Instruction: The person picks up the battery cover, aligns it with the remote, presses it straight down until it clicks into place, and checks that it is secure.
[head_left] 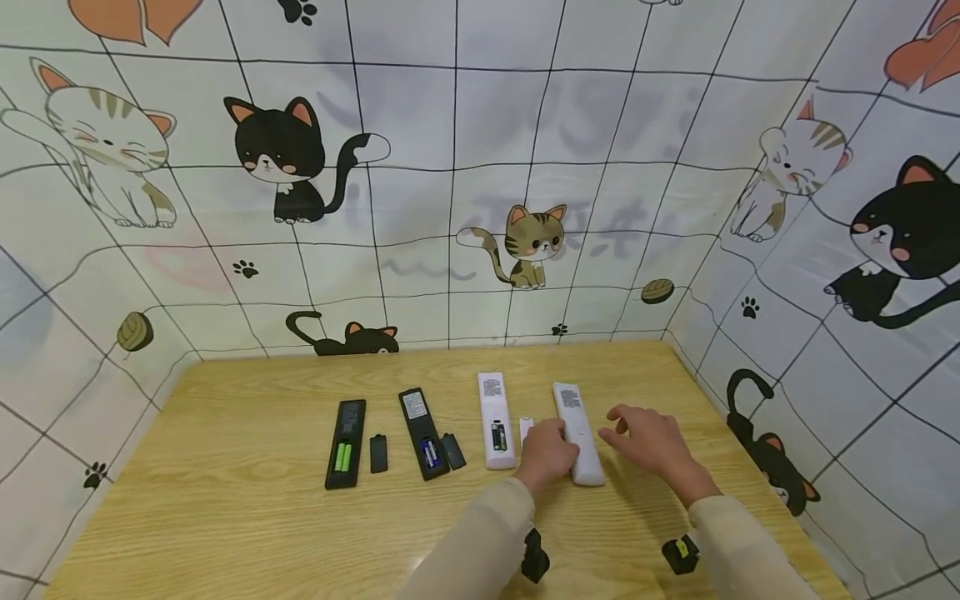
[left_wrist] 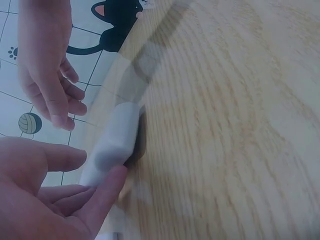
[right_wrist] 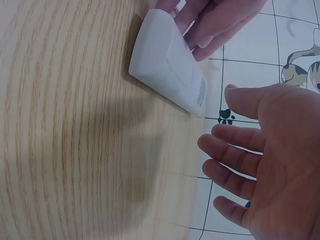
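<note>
On the wood-grain table [head_left: 247, 433], right of centre, the left hand [head_left: 547, 457], thumb and forefinger parted, touches a white remote control [head_left: 576, 429]; the right hand [head_left: 654, 443], fingers spread, hovers beside.

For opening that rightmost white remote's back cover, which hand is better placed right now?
Probably the right hand: it hovers beside the white remote, holding nothing, while the left hand touches that remote and could steady it.

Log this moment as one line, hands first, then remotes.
Left hand: touches right white remote | right hand: holds nothing, beside it | left white remote, left black remote, right black remote: batteries exposed
</note>
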